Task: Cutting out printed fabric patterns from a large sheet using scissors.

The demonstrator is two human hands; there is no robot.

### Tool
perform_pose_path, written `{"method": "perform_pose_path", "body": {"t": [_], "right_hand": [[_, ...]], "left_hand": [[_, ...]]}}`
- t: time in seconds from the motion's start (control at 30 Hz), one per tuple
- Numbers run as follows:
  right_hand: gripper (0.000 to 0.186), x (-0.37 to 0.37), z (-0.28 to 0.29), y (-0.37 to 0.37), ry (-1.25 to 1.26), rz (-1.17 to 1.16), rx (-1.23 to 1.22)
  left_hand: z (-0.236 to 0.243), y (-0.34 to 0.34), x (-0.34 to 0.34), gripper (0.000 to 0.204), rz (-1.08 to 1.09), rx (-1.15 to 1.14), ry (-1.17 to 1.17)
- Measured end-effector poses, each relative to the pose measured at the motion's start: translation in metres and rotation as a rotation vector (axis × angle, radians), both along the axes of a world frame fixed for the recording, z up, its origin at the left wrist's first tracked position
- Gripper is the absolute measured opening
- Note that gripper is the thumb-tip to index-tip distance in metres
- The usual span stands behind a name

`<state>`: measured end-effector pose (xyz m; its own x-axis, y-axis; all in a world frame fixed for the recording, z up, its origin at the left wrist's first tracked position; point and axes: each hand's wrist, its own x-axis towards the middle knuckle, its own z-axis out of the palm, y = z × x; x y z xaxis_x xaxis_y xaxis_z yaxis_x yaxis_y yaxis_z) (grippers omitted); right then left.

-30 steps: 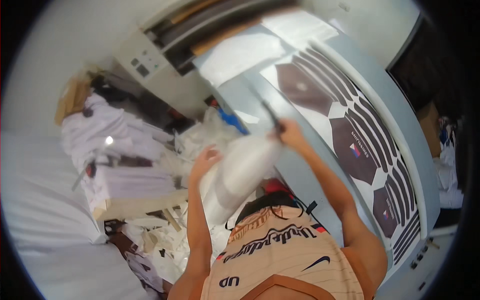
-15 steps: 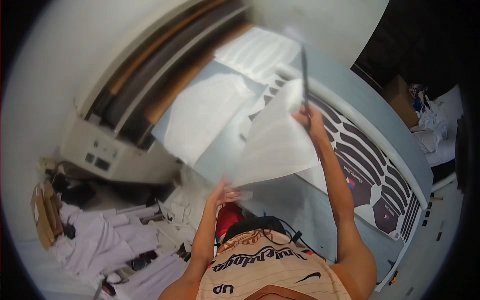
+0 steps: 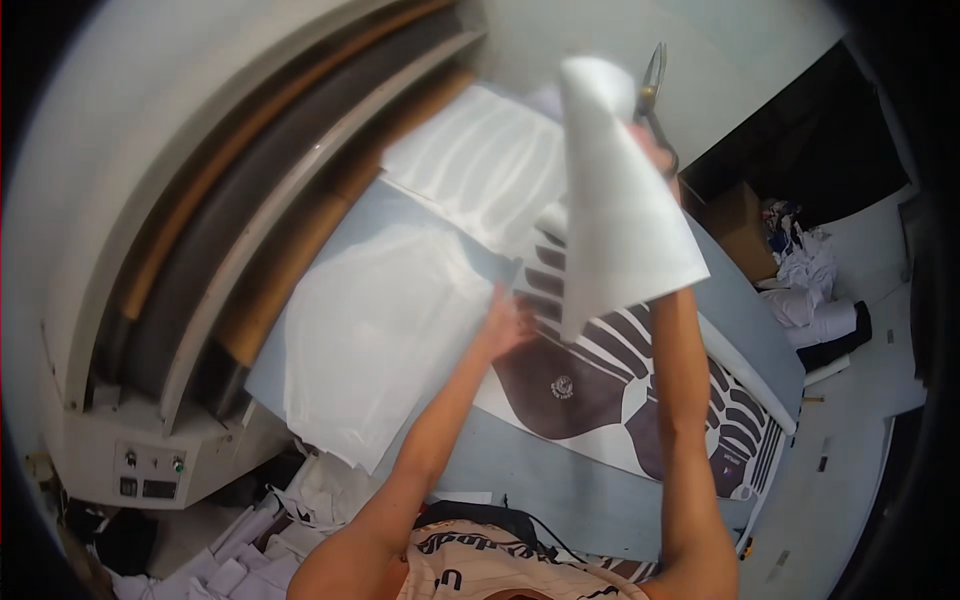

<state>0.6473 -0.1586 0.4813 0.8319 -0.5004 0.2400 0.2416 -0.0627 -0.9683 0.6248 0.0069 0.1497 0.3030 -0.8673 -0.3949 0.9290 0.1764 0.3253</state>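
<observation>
Raised at the far right of the table, my right hand (image 3: 655,148) is closed around a pair of scissors (image 3: 652,82), blades pointing up. The same hand grips a curled white sheet (image 3: 625,210), which hides part of the fingers. My left hand (image 3: 510,322) is somewhat blurred, its fingers apart, by the left edge of a long printed sheet (image 3: 570,395) with dark panels and curved stripes. Left of it lies a stack of translucent white cut sheets (image 3: 370,330). Farther back is a white sheet with faint stripes (image 3: 480,160).
A large machine with dark and brown rollers (image 3: 240,190) and a control panel (image 3: 150,472) stands along the left. White scraps (image 3: 250,550) are heaped on the floor. A cardboard box (image 3: 740,230) and crumpled white material (image 3: 805,270) sit beyond the table's right edge.
My right hand has lifted the white sheet and scissors up and away. My left hand has let go of the sheet's near corner and moved forward over the table. The view has shifted.
</observation>
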Motion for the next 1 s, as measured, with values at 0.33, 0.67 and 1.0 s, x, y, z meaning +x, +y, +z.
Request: {"method": "perform_pose_path", "body": {"t": [0.33, 0.67, 1.0], "right_hand": [[0.039, 0.139, -0.078, 0.007, -0.01, -0.254, -0.703], [0.049, 0.176, -0.071, 0.045, -0.081, -0.088, -0.593], [0.024, 0.184, -0.088, -0.073, 0.224, -0.026, -0.308]], "left_hand": [[0.014, -0.084, 0.145, 0.121, 0.112, -0.282, 0.235], [-0.012, -0.05, 0.192, 0.094, 0.441, -0.397, 0.31], [-0.025, 0.051, 0.332, 0.062, 0.761, -0.07, -0.053]]}}
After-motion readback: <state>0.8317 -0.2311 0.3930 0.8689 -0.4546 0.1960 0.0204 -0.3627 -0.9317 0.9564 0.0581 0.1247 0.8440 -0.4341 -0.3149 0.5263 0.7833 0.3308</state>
